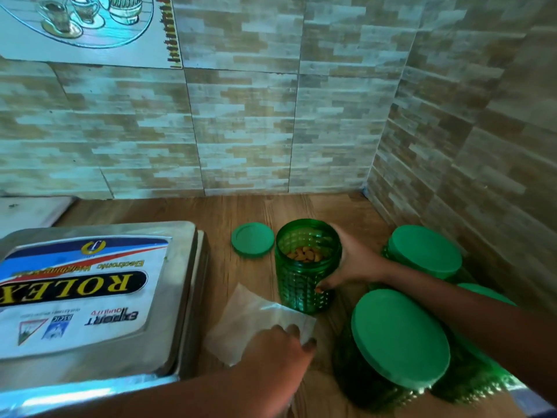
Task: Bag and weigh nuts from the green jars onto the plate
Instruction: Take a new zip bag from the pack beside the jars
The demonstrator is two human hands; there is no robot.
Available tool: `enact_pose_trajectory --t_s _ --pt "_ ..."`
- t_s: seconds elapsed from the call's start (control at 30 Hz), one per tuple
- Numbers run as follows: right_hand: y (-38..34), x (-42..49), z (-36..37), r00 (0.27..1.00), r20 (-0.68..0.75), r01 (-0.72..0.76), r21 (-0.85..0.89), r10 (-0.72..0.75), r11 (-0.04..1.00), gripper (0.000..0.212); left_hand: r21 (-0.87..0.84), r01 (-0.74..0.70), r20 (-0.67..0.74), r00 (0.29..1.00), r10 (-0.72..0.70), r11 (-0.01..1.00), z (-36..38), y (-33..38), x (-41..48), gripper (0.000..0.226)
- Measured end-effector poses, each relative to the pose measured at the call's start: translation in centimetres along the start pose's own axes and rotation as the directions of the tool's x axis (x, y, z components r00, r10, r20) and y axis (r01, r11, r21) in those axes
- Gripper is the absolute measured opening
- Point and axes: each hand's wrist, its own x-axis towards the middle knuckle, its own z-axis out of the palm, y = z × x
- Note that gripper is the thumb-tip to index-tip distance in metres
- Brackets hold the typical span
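Gripping upright open jar [304,285] with right hand [352,260], pinching clear bag [250,321] with left hand [280,354], flat on worktop [241,212] just beside jar

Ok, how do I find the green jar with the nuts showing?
Start at the big steel weighing scale on the left of the wooden counter and look right of it. There stands a tall, bumpy, see-through green plastic jar, gripped by the right hand. Unlike the other green jars, it has no lid on, so orange-brown nuts show inside.
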Motion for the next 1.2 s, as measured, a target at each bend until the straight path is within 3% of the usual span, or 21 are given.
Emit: enact_pose_trajectory --t_s 0.17,0.27,0.4,0.53,0.7,0.83,1.0,1.2 --pt "-2.7 -0.5 -1.5 1.000 -0.020 0.015 -0.074 -0.017 0.997 0.108 -0.093 0.083 -0.066 0.994 -0.089 0.992 2.8 1.3 -0.1 0.055" --pt "-4.2 -0.8 -2.6 0.987 -0.150 0.042 -0.108 -0.058 0.993 0.109 -0.151 0.101 -0.099 0.988 -0.117 0.983 3.8 1.3 -0.5 0.055" --pt "-5.7 -1.3 -3.7 0.944 -0.312 0.081 -0.098 -0.107 0.992 0.123 -0.132 0.034 -0.119 0.992 -0.050 0.991 3.8 1.2 -0.7 0.045" --pt "-6.9 -2.1 -4.1 0.903 -0.394 0.154 -0.075 -0.171 0.985 0.111 -0.130 0.047 -0.102 0.993 -0.061 0.990 3.5 1.2 -1.1 0.041" --pt "-8.0 -3.8 -3.4 0.884 -0.396 0.218 -0.120 -0.248 0.969 0.114 -0.110 0.072 -0.079 0.994 -0.081 0.991 2.9 0.4 -0.8 0.037" --pt "-8.7 -5.0 -2.9 0.864 -0.373 0.289 -0.185 -0.339 0.939 0.112 -0.249 0.145 -0.097 0.980 -0.174 0.958 2.5 -1.2 -0.5 0.026" --pt "-9.3 -5.8 -3.0 0.859 -0.355 0.243 -0.353 -0.370 0.904 0.118 -0.386 0.176 -0.279 0.913 -0.297 0.905 0.1 -4.1 -0.7 0.031" --pt "-11.8 -7.3 -2.1 0.867 -0.296 0.155 -0.604 -0.400 0.782 0.121 -0.470 0.154 -0.424 0.824 -0.375 0.869 -3.5 -6.1 -0.3 0.039"
